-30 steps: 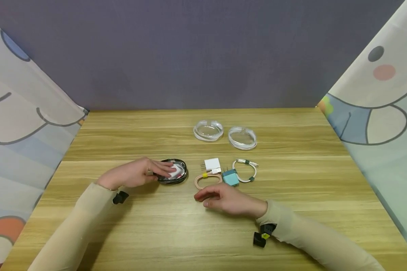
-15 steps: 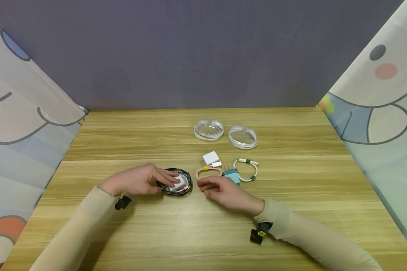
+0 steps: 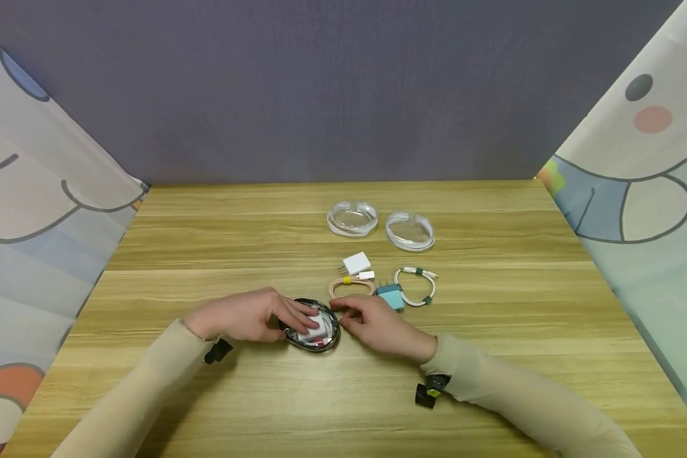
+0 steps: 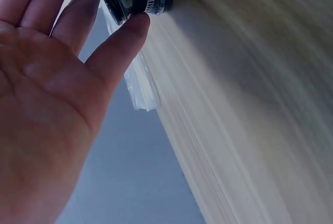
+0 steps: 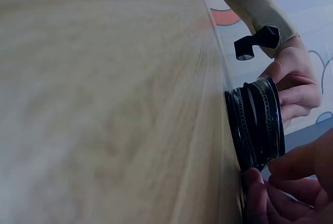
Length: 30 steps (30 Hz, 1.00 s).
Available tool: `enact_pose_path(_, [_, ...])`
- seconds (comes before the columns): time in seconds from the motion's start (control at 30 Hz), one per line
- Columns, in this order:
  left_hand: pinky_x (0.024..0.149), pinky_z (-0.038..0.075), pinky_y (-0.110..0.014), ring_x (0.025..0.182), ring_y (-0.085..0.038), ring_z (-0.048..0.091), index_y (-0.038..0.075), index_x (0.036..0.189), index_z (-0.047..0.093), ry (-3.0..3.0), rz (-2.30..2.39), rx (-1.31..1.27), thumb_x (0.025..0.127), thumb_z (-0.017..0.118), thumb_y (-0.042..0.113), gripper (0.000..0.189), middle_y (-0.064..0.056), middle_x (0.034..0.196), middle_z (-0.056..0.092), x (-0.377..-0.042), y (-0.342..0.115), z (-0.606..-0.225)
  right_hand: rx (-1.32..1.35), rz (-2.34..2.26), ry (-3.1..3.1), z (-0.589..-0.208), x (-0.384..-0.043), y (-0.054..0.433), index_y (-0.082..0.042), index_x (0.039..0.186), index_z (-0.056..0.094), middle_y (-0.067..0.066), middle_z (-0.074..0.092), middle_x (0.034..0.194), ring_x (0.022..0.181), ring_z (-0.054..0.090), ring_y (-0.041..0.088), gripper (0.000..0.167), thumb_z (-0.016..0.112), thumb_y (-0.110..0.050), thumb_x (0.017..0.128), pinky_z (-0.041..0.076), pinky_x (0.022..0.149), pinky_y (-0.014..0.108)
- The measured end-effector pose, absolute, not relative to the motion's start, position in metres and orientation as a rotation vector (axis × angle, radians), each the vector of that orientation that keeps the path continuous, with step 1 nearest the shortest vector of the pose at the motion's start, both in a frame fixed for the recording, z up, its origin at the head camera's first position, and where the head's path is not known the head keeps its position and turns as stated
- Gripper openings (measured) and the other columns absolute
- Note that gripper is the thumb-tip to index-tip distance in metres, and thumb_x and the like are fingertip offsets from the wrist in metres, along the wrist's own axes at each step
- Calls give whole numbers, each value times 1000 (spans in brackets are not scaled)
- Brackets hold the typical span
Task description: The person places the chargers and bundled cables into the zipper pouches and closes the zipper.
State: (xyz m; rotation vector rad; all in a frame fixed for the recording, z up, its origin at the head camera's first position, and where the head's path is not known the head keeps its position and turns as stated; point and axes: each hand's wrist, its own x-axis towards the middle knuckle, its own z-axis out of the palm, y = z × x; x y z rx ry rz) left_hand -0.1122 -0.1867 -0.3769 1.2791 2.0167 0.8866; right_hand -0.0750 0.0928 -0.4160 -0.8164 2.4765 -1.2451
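Head view, left hand: the left hand (image 3: 252, 316) holds the zippered clear-topped case (image 3: 334, 332), forefingers laid over its top, thumb against the near side edge.
Right hand: the right hand (image 3: 385, 326) has bent fingers, fingertips at the case's right rim; the right wrist view shows them by the zipper, but whether they pinch anything cannot be told.
Case: flat between the two hands at the tabletop, black-rimmed, with a white block (image 3: 316, 329) visible through its top.
Just beyond the case: a looped beige-pink cable (image 3: 362, 281) with a yellow tie, near a white two-prong charger (image 3: 357, 264).
Right of that: a blue two-prong charger (image 3: 390, 297) beside a white cable ring (image 3: 433, 286) with dark green ties.
Farther back: two coiled white cables, left (image 3: 352, 233) and right (image 3: 410, 247).
Underneath: a wood-grain table (image 3: 492, 305).
Around: a grey-purple panel (image 3: 343, 95) behind, cartoon-print sheets (image 3: 658, 213) at both sides.
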Motion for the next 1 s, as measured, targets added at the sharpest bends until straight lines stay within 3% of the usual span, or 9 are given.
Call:
enact_pose_path(0.13, [113, 35, -39, 137, -20, 47, 11, 125, 71, 1999, 898, 1277, 82, 68, -11, 48, 9, 134, 62, -112, -185, -377, -824, -1205, 2542, -416, -75, 89, -5, 118, 71, 5, 71, 111, 88, 64, 9, 26, 67, -2, 93, 53, 79, 28])
enact_pose_path(0.4, [113, 35, -38, 138, -20, 46, 11, 125, 71, 1986, 904, 1265, 83, 68, -11, 48, 9, 135, 62, -113, -185, -378, -780, -1094, 2618, -412, -77, 84, -11, 92, 71, -7, 63, 82, 70, 56, 4, 7, 73, -5, 89, 49, 65, 24])
enact_pose_path(0.7, [113, 34, -39, 138, -16, 45, 13, 125, 72, 1993, 895, 1200, 83, 69, -12, 49, 13, 134, 62, -113, -184, -377, -810, -1080, 2652, -412, -78, 82, -8, 97, 72, -6, 63, 81, 71, 56, 5, 11, 71, -2, 88, 49, 66, 23])
enact_pose_path(1.0, [113, 34, -39, 138, -17, 46, 12, 125, 72, 1991, 893, 1209, 83, 68, -11, 48, 11, 134, 62, -112, -185, -375, -856, -993, 2683, -413, -79, 80, -7, 88, 70, -4, 61, 80, 71, 55, 9, 5, 68, -3, 87, 47, 66, 25])
